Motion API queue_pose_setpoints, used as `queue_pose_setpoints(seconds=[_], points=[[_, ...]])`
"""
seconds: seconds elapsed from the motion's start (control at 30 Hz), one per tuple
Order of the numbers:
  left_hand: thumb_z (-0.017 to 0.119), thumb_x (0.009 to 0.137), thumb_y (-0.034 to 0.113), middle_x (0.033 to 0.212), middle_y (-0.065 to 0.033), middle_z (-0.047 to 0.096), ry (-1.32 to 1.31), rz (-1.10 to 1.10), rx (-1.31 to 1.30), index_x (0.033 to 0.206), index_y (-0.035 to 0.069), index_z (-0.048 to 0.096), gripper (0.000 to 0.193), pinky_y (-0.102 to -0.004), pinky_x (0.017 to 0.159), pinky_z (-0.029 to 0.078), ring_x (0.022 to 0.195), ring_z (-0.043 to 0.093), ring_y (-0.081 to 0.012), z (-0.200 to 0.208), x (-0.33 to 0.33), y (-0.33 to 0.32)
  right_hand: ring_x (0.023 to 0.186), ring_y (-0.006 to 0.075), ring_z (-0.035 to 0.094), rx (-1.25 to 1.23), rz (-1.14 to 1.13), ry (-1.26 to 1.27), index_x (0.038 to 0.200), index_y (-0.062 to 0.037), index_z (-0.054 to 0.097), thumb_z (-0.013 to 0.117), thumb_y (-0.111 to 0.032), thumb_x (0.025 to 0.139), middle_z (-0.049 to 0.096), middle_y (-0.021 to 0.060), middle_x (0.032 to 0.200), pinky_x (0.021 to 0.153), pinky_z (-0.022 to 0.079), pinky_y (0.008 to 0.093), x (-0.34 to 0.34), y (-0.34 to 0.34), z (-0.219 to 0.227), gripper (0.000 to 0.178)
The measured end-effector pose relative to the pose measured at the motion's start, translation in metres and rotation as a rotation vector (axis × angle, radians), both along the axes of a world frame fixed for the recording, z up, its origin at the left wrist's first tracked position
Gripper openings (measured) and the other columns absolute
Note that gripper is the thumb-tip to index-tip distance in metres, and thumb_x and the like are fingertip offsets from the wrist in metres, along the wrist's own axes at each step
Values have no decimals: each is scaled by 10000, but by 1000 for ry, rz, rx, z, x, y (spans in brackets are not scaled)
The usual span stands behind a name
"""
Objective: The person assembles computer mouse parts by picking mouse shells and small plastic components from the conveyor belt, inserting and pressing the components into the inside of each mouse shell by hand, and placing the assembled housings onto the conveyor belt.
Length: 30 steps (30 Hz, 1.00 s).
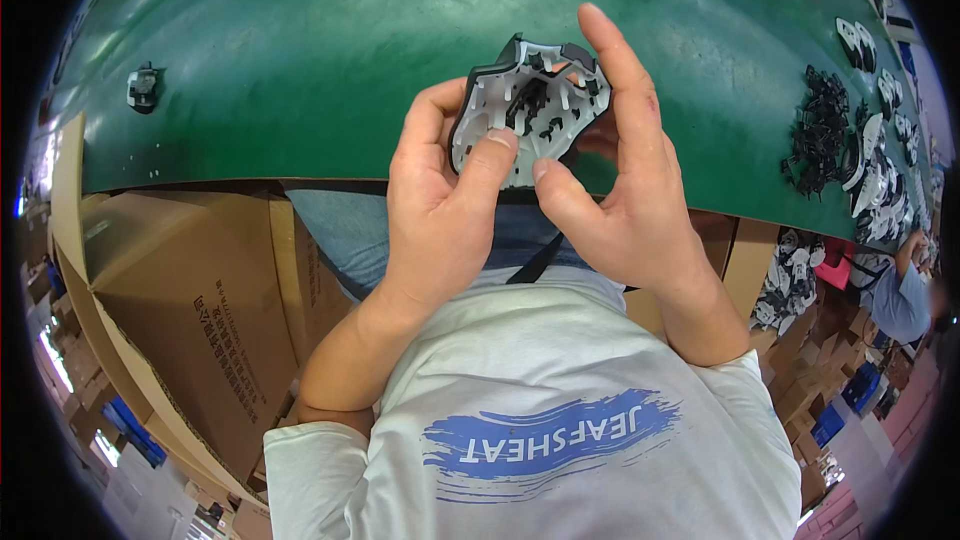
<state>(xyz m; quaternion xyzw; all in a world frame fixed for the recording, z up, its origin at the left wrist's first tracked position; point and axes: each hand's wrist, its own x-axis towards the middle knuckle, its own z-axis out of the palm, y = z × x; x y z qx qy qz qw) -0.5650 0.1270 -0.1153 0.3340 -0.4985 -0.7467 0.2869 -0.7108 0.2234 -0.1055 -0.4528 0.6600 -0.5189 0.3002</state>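
Observation:
Above the near edge of the green table, a grey-and-black moulded plastic shell (pixel 530 110) is held with its hollow, ribbed inside facing up. Small black parts show inside it. My left hand (pixel 445 190) grips its left side, thumb pressed on the inner near wall and fingers curled behind. My right hand (pixel 625 180) holds the other side; its thumb tip meets the near rim, and its index finger stretches up past the right edge. The other right fingers are partly hidden under the shell.
On the green table (pixel 300 60) lies a small black-and-white part (pixel 143 88) at left. A pile of black parts (pixel 820 130) and several white-and-black shells (pixel 875 185) lie at right. An open cardboard box (pixel 190 280) stands at lower left; another person (pixel 900 290) sits far right.

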Motion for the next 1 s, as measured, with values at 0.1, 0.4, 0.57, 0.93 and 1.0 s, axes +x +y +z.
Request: queue_pose_setpoints(seconds=[0.1, 0.4, 0.57, 0.93, 1.0], points=[[594, 1022, -22, 1266, -138, 688, 18, 4, -9, 1371, -67, 536, 356, -294, 962, 543, 1122, 652, -130, 7, -4, 4, 1216, 230, 684, -95, -47, 179, 1701, -10, 259, 614, 99, 805, 483, 179, 1541, 1007, 606, 375, 0, -3, -12, 970], [618, 965, -34, 1164, -169, 757, -147, -13, -336, 1324, -69, 571, 364, -320, 919, 585, 1048, 734, -183, -15, -5, 8, 1221, 255, 674, 27, -2, 344, 1692, -4, 263, 626, 90, 835, 574, 204, 1460, 1003, 584, 378, 8, -6, 13, 935], [642, 944, -8, 1044, -202, 774, -238, -4, -435, 1248, -69, 599, 314, -349, 816, 609, 908, 777, -239, -20, -7, 8, 1213, 321, 682, 15, 9, 306, 1673, 18, 280, 637, 67, 841, 573, 242, 1471, 998, 584, 407, 3, 4, -10, 906], [651, 933, 26, 982, -192, 779, -283, 22, -450, 1212, -64, 611, 296, -368, 746, 606, 813, 767, -252, -31, -6, 10, 1196, 466, 699, -50, -12, 315, 1632, 66, 318, 661, 17, 856, 570, 328, 1494, 987, 585, 469, 2, 1, -33, 850], [654, 924, 22, 986, -185, 777, -336, -5, -419, 1231, -69, 608, 324, -355, 755, 603, 827, 757, -219, -28, -5, 10, 1183, 479, 696, -14, -12, 271, 1636, 67, 311, 644, 17, 863, 582, 342, 1462, 986, 579, 475, 2, 0, -32, 843]])
